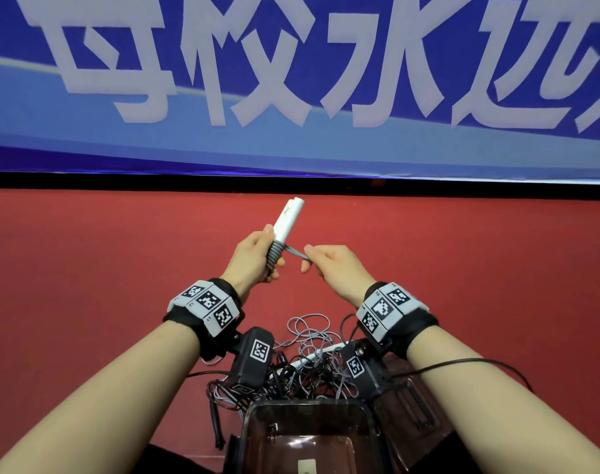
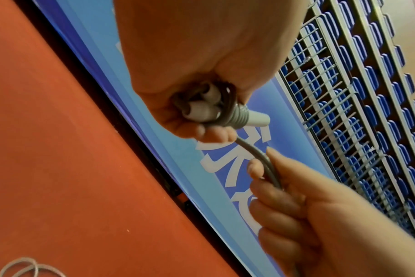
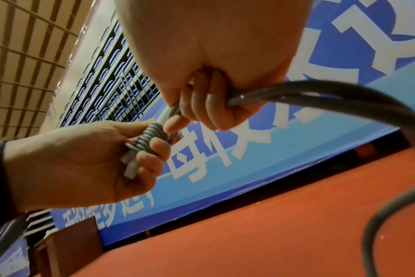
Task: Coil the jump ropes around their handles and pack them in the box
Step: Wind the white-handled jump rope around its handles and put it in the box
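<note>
Left hand (image 1: pixel 254 258), head view: fingers wrapped round the lower end of the white jump-rope handles (image 1: pixel 287 218), which tilt up and away; tight grey coils (image 1: pixel 275 252) ring the handles just above the fist. Right hand (image 1: pixel 333 265): pinching the grey rope (image 1: pixel 297 252) just beside the coils, strand taut between both hands. Loose tangle of ropes (image 1: pixel 312 354) lies on the red floor (image 1: pixel 86 268) below the wrists, next to the clear plastic box (image 1: pixel 309 436) at the bottom edge. Blue banner (image 1: pixel 291 80) with white characters stands behind.

Left wrist view: two white handle ends (image 2: pixel 201 105) side by side in the fist, coils (image 2: pixel 235 116) around them; rope (image 2: pixel 256 155) runs into the right hand (image 2: pixel 308 215).

Right wrist view: rope (image 3: pixel 296 90) passes through the curled right-hand fingers (image 3: pixel 201 105); left hand (image 3: pixel 83 159) grips the coiled handles (image 3: pixel 149 138).
</note>
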A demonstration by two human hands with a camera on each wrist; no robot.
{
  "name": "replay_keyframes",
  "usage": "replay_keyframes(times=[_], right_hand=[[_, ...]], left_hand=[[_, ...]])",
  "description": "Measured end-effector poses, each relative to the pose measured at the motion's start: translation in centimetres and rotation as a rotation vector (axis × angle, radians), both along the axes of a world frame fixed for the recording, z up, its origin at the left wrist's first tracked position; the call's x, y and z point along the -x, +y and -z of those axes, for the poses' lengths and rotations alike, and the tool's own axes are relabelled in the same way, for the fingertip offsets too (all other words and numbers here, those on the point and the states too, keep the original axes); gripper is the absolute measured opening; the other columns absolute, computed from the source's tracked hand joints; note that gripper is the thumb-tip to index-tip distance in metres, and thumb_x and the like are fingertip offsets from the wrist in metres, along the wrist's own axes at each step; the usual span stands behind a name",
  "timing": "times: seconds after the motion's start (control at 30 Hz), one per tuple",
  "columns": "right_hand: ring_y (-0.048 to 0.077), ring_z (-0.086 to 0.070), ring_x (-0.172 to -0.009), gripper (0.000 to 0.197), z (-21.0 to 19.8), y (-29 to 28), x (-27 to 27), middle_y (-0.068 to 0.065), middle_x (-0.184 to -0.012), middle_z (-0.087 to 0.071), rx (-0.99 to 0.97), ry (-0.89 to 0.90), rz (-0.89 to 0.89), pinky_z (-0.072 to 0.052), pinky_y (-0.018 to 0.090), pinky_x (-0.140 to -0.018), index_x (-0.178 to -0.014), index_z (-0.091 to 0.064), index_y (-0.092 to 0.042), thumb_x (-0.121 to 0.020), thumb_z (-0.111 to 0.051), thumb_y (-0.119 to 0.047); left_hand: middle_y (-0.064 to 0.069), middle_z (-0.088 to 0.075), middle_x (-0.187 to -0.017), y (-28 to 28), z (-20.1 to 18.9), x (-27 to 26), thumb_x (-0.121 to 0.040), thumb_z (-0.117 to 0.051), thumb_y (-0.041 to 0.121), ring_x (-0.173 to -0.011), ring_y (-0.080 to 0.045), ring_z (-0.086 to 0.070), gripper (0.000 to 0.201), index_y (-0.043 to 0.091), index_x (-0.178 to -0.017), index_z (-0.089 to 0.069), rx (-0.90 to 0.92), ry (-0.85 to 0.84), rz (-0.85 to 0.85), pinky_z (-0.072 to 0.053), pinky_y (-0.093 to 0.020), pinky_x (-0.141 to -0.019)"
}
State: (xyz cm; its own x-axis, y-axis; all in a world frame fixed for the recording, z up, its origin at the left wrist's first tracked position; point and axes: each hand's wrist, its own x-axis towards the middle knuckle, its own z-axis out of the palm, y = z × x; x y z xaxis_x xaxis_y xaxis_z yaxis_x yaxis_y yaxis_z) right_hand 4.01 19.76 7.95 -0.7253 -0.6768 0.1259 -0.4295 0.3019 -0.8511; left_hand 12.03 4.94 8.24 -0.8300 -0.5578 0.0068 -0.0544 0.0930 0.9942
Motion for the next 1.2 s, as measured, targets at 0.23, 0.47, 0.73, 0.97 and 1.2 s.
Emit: replay_keyframes(times=[0.23, 0.47, 0.73, 0.97, 1.2], right_hand=[[0.012, -0.052, -0.065, 0.019, -0.7, 0.0, -0.5, -0.003, -0.071, -0.065, -0.120, 0.207, -0.138, -0.038, 0.027, -0.062, -0.100, -0.074, -0.023, -0.095, -0.056, -0.028], [0.000, -0.056, -0.054, 0.022, -1.6, -0.1, -0.9, -0.008, -0.063, -0.064, -0.239, 0.388, -0.230, -0.047, 0.018, -0.061, -0.111, -0.072, -0.026, -0.095, -0.057, -0.030], [0.015, -0.048, -0.063, 0.030, -1.7, 0.0, -0.5, -0.010, -0.056, -0.050, -0.179, 0.560, -0.035, -0.030, 0.029, -0.057, -0.071, -0.063, -0.028, -0.087, -0.060, -0.053], [0.006, -0.049, -0.057, 0.032, -1.8, 0.9, 1.0, -0.008, -0.055, -0.055, -0.112, 0.428, 0.016, -0.035, 0.028, -0.056, -0.072, -0.069, -0.025, -0.086, -0.061, -0.053], [0.021, -0.044, -0.058, 0.027, -1.3, 1.9, 2.4, 0.014, -0.063, -0.058, -0.025, 0.083, -0.135, -0.038, 0.036, -0.057, -0.072, -0.075, -0.026, -0.085, -0.066, -0.048]], left_hand=[[-0.010, -0.056, -0.072, -0.9, 0.4, -0.4, -0.105, -0.033, 0.029, -0.050, -0.016, -0.049, 0.035, 0.006, -0.090, -0.054, 0.173, -0.134, 0.007, -0.038, -0.021, -0.043], [-0.004, -0.066, -0.081, -2.5, 0.9, -1.3, -0.096, -0.032, 0.042, -0.075, -0.031, -0.064, 0.037, 0.015, -0.091, -0.057, 0.614, -0.419, -0.270, -0.049, -0.037, -0.070], [-0.003, -0.058, -0.078, -1.3, 0.6, -1.9, -0.102, -0.034, 0.037, -0.071, -0.029, -0.049, 0.030, 0.021, -0.085, -0.053, 1.190, -0.518, -0.048, -0.033, -0.032, -0.063], [-0.001, -0.050, -0.068, 0.5, 0.0, -2.4, -0.103, -0.031, 0.032, -0.071, -0.033, -0.049, 0.038, 0.019, -0.070, -0.043, 1.195, -0.374, 0.227, -0.031, -0.036, -0.061], [0.002, -0.052, -0.054, 1.4, -0.5, -2.7, -0.079, -0.036, 0.079, -0.049, -0.013, -0.042, 0.061, 0.024, -0.064, -0.058, 0.959, -0.135, 0.355, -0.030, -0.031, -0.052]])
